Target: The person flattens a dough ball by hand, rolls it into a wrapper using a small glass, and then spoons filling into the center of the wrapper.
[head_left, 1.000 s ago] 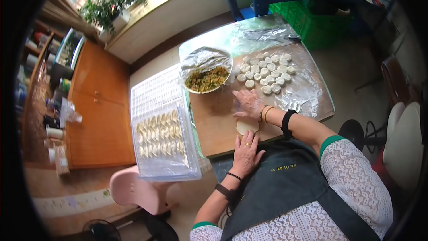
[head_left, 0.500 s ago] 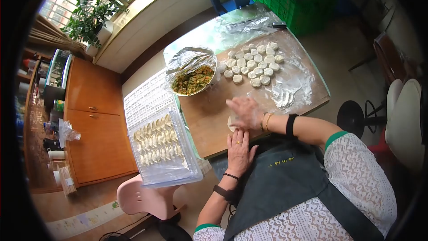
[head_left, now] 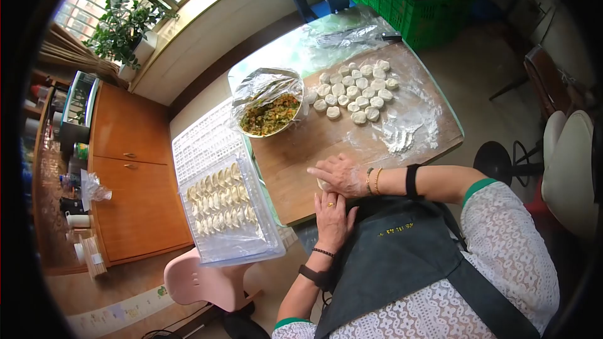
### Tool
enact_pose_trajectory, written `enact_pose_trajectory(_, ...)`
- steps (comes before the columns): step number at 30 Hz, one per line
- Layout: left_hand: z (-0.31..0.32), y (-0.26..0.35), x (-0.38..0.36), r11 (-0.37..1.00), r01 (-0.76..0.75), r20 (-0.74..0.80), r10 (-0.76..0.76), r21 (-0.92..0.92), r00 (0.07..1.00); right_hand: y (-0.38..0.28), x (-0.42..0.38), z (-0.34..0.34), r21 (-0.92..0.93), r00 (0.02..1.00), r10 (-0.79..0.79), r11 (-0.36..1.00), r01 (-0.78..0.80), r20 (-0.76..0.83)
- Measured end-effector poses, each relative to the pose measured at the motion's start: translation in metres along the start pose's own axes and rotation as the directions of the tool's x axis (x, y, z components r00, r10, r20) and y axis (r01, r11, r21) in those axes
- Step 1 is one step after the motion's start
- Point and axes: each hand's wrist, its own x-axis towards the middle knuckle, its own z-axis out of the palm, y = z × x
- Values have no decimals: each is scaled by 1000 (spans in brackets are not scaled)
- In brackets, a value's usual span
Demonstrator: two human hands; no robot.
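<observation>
On the wooden board (head_left: pixel 282 179), a small pale piece of dough (head_left: pixel 322 184) shows only at its edge, mostly hidden under my right hand (head_left: pixel 341 174). That hand lies over the dough with its fingers stretched out toward the left. My left hand (head_left: pixel 334 218) rests at the board's near edge, fingertips against the dough's near side and thumb held apart. Farther up the board sit several floured dough pieces (head_left: pixel 359 91). Left of them is a bowl of chopped filling (head_left: pixel 270 115), partly covered by plastic wrap (head_left: pixel 267 81).
A plastic tray (head_left: pixel 239 254) with rows of dumplings (head_left: pixel 221 199) stands left of the board. Loose flour (head_left: pixel 408 132) is spread at the right. A knife (head_left: pixel 391 36) lies at the far edge. A pink chair (head_left: pixel 198 279) and green crate (head_left: pixel 433 19) flank the table.
My right hand has come down and slightly left, covering more of the dough. The left hand has shifted a little left and down, still against the dough's near side.
</observation>
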Motion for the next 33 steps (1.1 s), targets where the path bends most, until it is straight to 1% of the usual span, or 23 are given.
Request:
enact_pose_trajectory(1,2,0,-4,1000,9,19,-9,5,1000,-5,0,7,-35,999,25,999,-24,30)
enact_pose_trajectory(2,2,-1,-5,1000,3,2,-3,-3,1000,2,6,11,-68,1000,10,998,-12,-27)
enact_pose_trajectory(4,0,0,-4,1000,-9,-37,8,-11,999,8,23,1,-49,990,124,991,-121,61)
enact_pose_trajectory(5,-1,-1,-4,1000,-2,-33,2,-3,999,11,30,-5,-49,979,180,983,-176,98)
enact_pose_trajectory(6,-2,-3,-3,1000,1,-34,-1,4,999,17,31,-3,-50,984,157,987,-153,84)
enact_pose_trajectory(7,-1,-5,-1,1000,6,-39,-5,9,999,24,32,-1,-17,981,183,983,-182,61)
enact_pose_trajectory(9,-2,-11,4,996,87,-30,-87,-23,996,35,30,6,57,974,226,972,-228,32)
enact_pose_trajectory(10,-3,-14,6,991,131,-23,-131,-37,991,40,28,9,100,967,255,963,-251,-29)
enact_pose_trajectory(12,-2,-17,10,991,131,-96,-128,19,987,49,21,8,191,935,324,936,-295,-144)
enact_pose_trajectory(13,-1,-18,13,991,128,-130,-121,45,984,52,15,3,234,939,317,931,-281,-131)
enact_pose_trajectory(15,3,-17,19,995,83,-73,-79,54,994,58,3,-15,313,948,300,915,-255,-106)
enact_pose_trajectory(16,5,-15,23,996,50,-59,-46,67,997,55,-1,-29,315,949,304,912,-263,-86)
enact_pose_trajectory(19,15,-6,37,998,-29,-31,31,55,999,55,-15,-43,214,970,232,954,-212,-69)
enact_pose_trajectory(20,16,-1,41,997,-52,-19,53,48,998,54,-17,-45,189,981,156,973,-132,-117)
enact_pose_trajectory(21,16,4,44,996,-76,-7,76,41,997,51,-19,-46,163,988,141,978,-128,-70)
enact_pose_trajectory(23,9,18,41,997,-81,72,80,6,994,40,-19,-45,116,994,110,987,-113,28)
enact_pose_trajectory(24,8,21,37,996,-87,102,87,-5,991,29,-22,-41,17,996,84,996,-85,22)
enact_pose_trajectory(25,8,21,32,996,-89,134,91,-16,987,24,-25,-33,-42,996,91,995,-90,17)
enact_pose_trajectory(27,10,19,25,995,-103,94,103,0,990,15,-25,-18,-153,995,102,983,-100,8)
enact_pose_trajectory(30,11,19,23,993,-117,57,116,14,992,30,-3,-23,-93,953,286,957,-277,103)
enact_pose_trajectory(33,8,18,27,994,-105,43,105,1,994,52,5,-15,-125,953,297,945,-302,-58)
